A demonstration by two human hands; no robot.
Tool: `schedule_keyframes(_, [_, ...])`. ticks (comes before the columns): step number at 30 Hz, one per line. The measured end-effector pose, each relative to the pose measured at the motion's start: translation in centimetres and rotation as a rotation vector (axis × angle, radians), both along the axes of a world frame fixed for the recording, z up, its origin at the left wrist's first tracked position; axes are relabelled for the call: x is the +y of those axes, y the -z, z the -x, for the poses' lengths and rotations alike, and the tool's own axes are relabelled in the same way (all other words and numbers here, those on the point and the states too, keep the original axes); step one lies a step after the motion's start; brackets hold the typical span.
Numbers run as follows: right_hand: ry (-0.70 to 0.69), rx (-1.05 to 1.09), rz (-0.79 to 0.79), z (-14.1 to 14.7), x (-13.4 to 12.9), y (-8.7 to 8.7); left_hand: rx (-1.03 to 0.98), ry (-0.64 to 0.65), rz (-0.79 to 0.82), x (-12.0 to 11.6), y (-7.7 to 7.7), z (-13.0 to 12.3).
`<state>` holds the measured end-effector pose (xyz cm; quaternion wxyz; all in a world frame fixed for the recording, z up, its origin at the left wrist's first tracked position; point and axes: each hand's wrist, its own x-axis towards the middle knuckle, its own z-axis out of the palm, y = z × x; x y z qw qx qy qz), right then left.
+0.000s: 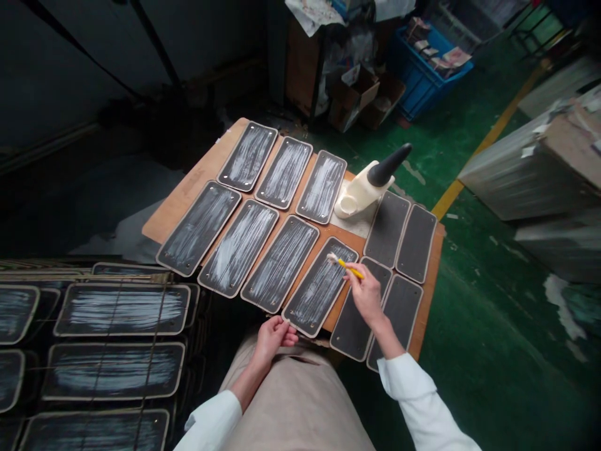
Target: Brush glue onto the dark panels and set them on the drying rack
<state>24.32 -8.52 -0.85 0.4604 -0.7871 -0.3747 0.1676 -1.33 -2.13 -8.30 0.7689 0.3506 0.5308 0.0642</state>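
My right hand (367,294) is closed around a small brush with a yellow handle (351,268). Its bristles, whitish at the tip, touch the upper part of a dark rounded panel (319,291) streaked with white. At that panel's lower left corner, my left hand (275,340) has its fingers curled, pinching the edge. More panels with white streaks, such as the brushed panel (282,263), lie in two rows to the left. On the right are several plain dark panels (416,244). A cream bottle (359,193) with a black conical nozzle stands tilted behind the brushed panel.
The panels rest on a brown board (185,200). At lower left, wire racks (159,279) hold stacked streaked panels. Beyond the board are cardboard boxes (352,97) and a blue crate (408,94). Pale stacked blocks (521,169) stand on the green floor (498,313) to the right.
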Motion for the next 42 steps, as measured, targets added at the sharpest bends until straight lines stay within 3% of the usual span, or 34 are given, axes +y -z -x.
schedule_keyframes(3, [0.017,-0.223,0.014,-2.4,1.5,-0.3,0.008,-0.003,-0.002,-0.1,0.2,0.1])
schedule_keyframes(6, [-0.062,-0.428,0.129,-1.7,2.0,0.0,0.003,-0.007,-0.008,-0.2,0.3,0.1])
schedule_keyframes(10, [-0.308,-0.494,0.249,3.7,0.0,1.0,0.014,-0.017,-0.013,-0.3,0.2,0.0])
schedule_keyframes(15, [-0.516,-0.221,0.25,10.5,-4.6,-0.1,0.018,-0.028,-0.033,-0.6,-0.1,-0.1])
schedule_keyframes(17, [-0.485,-0.03,0.211,11.0,-5.7,-1.0,0.022,-0.023,-0.04,-0.7,-0.2,0.0])
schedule_keyframes(19, [-0.36,0.111,0.148,10.4,-6.1,-1.5,0.032,-0.017,-0.049,-0.8,-0.1,0.1])
schedule_keyframes(22, [-0.156,0.12,0.076,9.2,-6.4,-1.4,0.038,-0.005,-0.065,-0.9,0.1,0.3])
schedule_keyframes(27, [-0.217,0.175,0.125,10.7,-8.1,-1.2,0.042,0.007,-0.048,-0.9,0.5,0.4])
schedule_keyframes(29, [-0.135,0.277,0.101,11.3,-9.6,-1.5,0.042,0.0,-0.044,-1.1,0.5,0.6])
schedule_keyframes(32, [0.052,0.283,0.061,9.7,-12.4,-1.8,0.061,-0.036,-0.081,-2.1,0.5,1.2])
schedule_keyframes(35, [0.165,0.107,0.049,5.5,-14.9,-1.8,0.072,-0.041,-0.117,-4.2,0.3,1.5])
schedule_keyframes(40, [0.109,-0.246,0.14,-2.0,-16.2,-1.4,0.018,0.22,0.06,-9.2,0.2,-1.4])
schedule_keyframes(42, [0.079,-0.362,0.174,-4.1,-16.0,-1.2,0.045,0.234,0.11,-10.8,0.3,-3.2])
